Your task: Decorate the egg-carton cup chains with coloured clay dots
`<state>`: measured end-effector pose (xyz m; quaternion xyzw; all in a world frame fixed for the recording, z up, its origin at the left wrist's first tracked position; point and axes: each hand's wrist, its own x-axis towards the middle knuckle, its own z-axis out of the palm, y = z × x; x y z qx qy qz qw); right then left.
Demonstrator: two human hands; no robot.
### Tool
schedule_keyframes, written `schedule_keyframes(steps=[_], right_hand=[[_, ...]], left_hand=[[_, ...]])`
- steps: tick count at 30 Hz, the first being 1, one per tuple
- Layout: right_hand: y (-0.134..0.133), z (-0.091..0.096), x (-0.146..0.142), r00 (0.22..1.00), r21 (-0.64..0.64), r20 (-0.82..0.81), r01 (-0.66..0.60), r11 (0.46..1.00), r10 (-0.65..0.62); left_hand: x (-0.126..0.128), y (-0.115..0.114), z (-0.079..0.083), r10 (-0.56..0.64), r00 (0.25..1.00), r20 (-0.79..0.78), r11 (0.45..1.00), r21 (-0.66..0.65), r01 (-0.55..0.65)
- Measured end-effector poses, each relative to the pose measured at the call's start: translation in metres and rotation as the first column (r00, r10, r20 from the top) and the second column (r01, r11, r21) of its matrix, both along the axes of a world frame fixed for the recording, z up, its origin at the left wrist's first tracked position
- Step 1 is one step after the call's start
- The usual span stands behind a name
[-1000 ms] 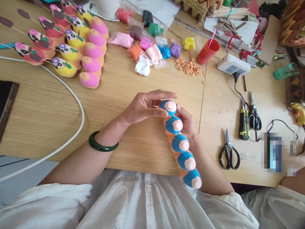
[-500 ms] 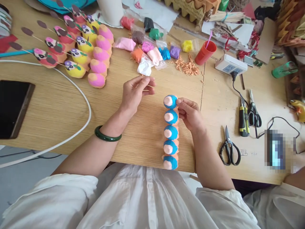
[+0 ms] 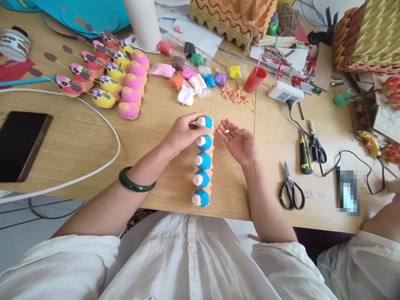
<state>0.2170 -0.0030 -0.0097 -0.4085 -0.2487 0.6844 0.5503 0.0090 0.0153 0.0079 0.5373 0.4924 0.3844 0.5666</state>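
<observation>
A strip of egg carton [image 3: 203, 160] stands on the table in front of me, its several cups coated in blue clay with pale pink knobs on their left sides. My left hand [image 3: 184, 132] grips the far end of the strip, thumb and fingers around the last cup. Just right of that end, my right hand [image 3: 239, 141] is turned palm up with fingers stretched out. A tiny pale bit of clay [image 3: 226, 131] rests on its fingers.
Bags of coloured clay [image 3: 197, 83] lie beyond my hands, near orange shreds [image 3: 236, 94] and a red cup [image 3: 255, 79]. Painted carton strips [image 3: 108, 98] stand at left. Scissors [image 3: 291, 189], a cutter [image 3: 305, 154] and a power strip [image 3: 285, 91] are at right. A white cable [image 3: 115, 129] curves across the left.
My left hand has come over to the strip and taken hold of its far end. My right hand has let go and turned palm up. The strip has tilted slightly.
</observation>
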Motion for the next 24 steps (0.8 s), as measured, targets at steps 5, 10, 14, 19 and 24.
schedule_keyframes(steps=[5, 10, 14, 19, 24], right_hand=[[-0.003, -0.004, -0.001, 0.999, 0.041, 0.030, -0.015, 0.999, 0.014], [-0.003, 0.000, -0.002, 0.991, -0.020, 0.132, -0.002, 1.000, 0.004], [-0.009, 0.009, -0.009, 0.977, -0.011, 0.200, -0.073, 0.997, 0.074], [-0.046, 0.015, -0.039, 0.572, -0.093, 0.012, -0.816, 0.571, 0.820], [-0.019, -0.008, -0.047, 0.682, 0.001, 0.323, -0.693, 0.721, 0.656]], left_hand=[[-0.023, -0.003, 0.000, 0.066, 0.998, 0.016, 0.998, 0.008, -0.066], [-0.057, -0.016, -0.005, 0.097, 0.991, 0.092, 0.995, -0.035, -0.094], [-0.080, -0.027, -0.007, 0.096, 0.993, 0.075, 0.993, -0.070, -0.091], [-0.101, -0.037, -0.004, 0.049, 0.996, 0.074, 0.997, -0.069, -0.044], [-0.108, -0.045, -0.011, 0.101, 0.991, 0.092, 0.988, -0.128, -0.089]])
